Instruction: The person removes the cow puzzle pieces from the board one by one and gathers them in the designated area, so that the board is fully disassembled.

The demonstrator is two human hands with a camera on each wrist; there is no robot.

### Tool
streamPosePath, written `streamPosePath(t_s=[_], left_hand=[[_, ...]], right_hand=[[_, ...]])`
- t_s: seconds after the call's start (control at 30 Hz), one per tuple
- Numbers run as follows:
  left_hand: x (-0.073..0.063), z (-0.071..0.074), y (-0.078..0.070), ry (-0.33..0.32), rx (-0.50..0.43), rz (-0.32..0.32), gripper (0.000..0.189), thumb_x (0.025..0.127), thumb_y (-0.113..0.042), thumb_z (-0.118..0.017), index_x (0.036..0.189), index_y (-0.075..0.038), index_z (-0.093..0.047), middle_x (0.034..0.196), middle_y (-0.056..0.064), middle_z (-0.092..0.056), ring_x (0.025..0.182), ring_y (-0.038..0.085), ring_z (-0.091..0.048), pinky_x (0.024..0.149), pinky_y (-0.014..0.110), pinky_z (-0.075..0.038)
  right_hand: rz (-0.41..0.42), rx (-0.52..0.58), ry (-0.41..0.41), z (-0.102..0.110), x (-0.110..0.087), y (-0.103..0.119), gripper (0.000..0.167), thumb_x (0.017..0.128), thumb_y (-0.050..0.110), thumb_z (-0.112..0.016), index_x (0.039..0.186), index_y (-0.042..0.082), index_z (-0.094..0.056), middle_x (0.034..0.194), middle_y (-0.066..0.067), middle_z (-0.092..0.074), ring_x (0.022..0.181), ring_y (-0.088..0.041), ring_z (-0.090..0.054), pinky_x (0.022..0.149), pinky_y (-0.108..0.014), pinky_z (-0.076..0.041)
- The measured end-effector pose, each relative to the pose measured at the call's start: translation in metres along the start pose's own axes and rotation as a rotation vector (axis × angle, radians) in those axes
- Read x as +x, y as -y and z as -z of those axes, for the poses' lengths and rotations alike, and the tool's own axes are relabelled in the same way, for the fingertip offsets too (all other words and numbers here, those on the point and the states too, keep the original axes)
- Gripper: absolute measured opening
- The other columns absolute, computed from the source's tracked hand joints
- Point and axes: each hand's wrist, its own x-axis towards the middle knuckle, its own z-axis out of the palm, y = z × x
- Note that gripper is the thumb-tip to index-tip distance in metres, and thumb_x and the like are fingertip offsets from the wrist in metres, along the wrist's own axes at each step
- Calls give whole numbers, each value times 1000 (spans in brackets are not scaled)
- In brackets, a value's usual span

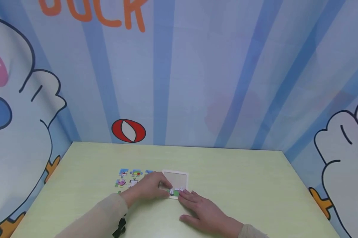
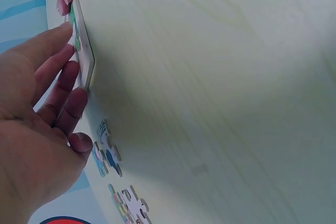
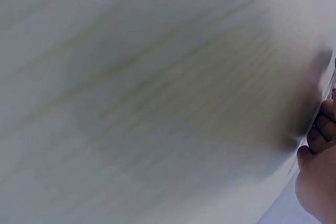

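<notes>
A small puzzle frame (image 1: 187, 181) with a pale border lies on the table. Along its near edge are jigsaw pieces (image 1: 176, 192) printed in green and white. My left hand (image 1: 150, 185) is at the frame's near left corner, thumb and forefinger pinching the left end of those pieces. Flat over the near right corner, my right hand (image 1: 204, 211) touches the pieces with extended fingertips. In the left wrist view, the left hand (image 2: 44, 98) has its fingertips against the frame's edge. Only part of the right hand (image 3: 320, 166) shows in the right wrist view.
Loose jigsaw pieces (image 1: 123, 172) lie in rows left of the frame, some hidden behind the left hand and forearm. The pale table (image 1: 241, 178) meets a blue striped backdrop (image 1: 190, 82) at its far edge. Printed cartoon figures flank both sides.
</notes>
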Motion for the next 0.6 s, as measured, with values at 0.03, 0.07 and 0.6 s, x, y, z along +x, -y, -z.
streamPosePath(t_s=[0.03, 0.07, 0.6], left_hand=[[0, 0, 0, 1, 0, 3, 21, 88, -19, -87, 108, -20, -82, 109, -5, -71, 113, 24, -64, 107, 53, -48], [0, 0, -1, 0, -4, 8, 20, 88, -18, -87, 107, -20, -82, 110, -5, -71, 114, 24, -64, 107, 53, -48], [5, -3, -6, 2, -1, 31, 16, 89, -19, -86, 102, -17, -77, 101, -6, -69, 103, 19, -62, 101, 50, -50]], right_hand=[[2, 1, -1, 0, 0, 0, 67, 110, 54, -51, 159, 8, -49, 168, -4, -43, 155, -23, -41, 123, -46, -36], [3, 1, 0, 0, 0, 1, 67, 110, 54, -51, 159, 8, -49, 168, -4, -43, 155, -23, -41, 123, -46, -36], [27, 8, -30, 3, -1, 3, 63, 111, 49, -53, 157, 5, -52, 166, -8, -46, 153, -26, -43, 121, -47, -37]])
